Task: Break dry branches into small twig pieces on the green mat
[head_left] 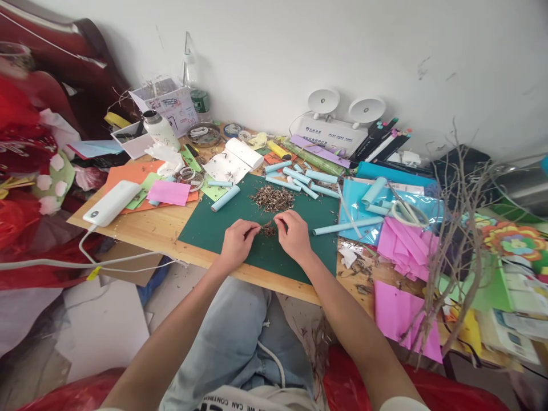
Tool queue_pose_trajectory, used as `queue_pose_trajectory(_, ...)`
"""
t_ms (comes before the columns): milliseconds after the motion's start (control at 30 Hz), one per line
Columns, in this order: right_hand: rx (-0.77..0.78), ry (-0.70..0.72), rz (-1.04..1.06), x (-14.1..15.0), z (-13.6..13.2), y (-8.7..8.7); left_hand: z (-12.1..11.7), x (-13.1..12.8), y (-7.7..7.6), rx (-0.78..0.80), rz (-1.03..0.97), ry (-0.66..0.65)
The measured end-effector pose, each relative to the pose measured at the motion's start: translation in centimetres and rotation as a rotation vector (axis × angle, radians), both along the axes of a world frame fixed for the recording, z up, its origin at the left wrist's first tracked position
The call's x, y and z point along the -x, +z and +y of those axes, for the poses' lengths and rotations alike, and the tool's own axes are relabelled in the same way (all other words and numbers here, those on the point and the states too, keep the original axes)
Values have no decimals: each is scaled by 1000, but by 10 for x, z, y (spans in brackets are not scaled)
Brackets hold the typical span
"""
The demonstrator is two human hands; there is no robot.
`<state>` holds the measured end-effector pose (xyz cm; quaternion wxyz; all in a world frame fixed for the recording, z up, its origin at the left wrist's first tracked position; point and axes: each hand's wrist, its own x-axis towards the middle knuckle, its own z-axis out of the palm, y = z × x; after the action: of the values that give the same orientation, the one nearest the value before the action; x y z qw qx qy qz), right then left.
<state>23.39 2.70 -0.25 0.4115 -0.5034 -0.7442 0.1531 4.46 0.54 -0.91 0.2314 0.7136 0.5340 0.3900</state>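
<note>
My left hand (pixel 238 240) and my right hand (pixel 293 233) rest on a dark green cutting mat (pixel 214 228), fingers curled in a pinch. Between the fingertips lies a small heap of dry twig bits (pixel 268 229); both hands touch it. What each pinch holds is too small to make out. A larger heap of twig bits (pixel 273 198) sits just beyond on the mat. Several light blue paper rolls (pixel 295 177) lie at the mat's far edge, one long roll (pixel 346 227) to the right of my right hand.
A wooden table (pixel 149 228) carries pink paper (pixel 405 242), blue sheets with scissors (pixel 406 212), a white power bank (pixel 112 202) with cable, orange and green sheets, markers and a white lamp (pixel 331 128). Bare branches (pixel 458 240) stand at right. Red bags lie at left.
</note>
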Motion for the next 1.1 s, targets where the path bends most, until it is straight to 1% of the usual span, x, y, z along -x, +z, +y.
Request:
queue_pose_trajectory(67,-3,-6,11,-2,1,1,0,0,0,-2,3,9)
queue_pose_trajectory(200,12,59,35,-3,1,0,1,0,-1,-1,4,14)
queue_pose_trajectory(333,20,95,15,0,0,-2,2,1,-3,-26,-4,0)
queue_pose_trajectory(533,11,60,-17,1,-1,0,2,0,-3,-59,14,-41)
queue_pose_trajectory(667,5,7,-14,-2,1,0,1,-1,-2,-56,-7,-7)
queue_pose_trajectory(800,52,68,-1,-3,1,1,2,0,-3,-57,-14,-9)
queue_pose_trajectory(933,59,115,-19,-1,-1,1,2,1,-3,-55,-9,-22)
queue_pose_trajectory(1100,34,109,-61,1,-1,-3,2,0,-4,-64,6,-38)
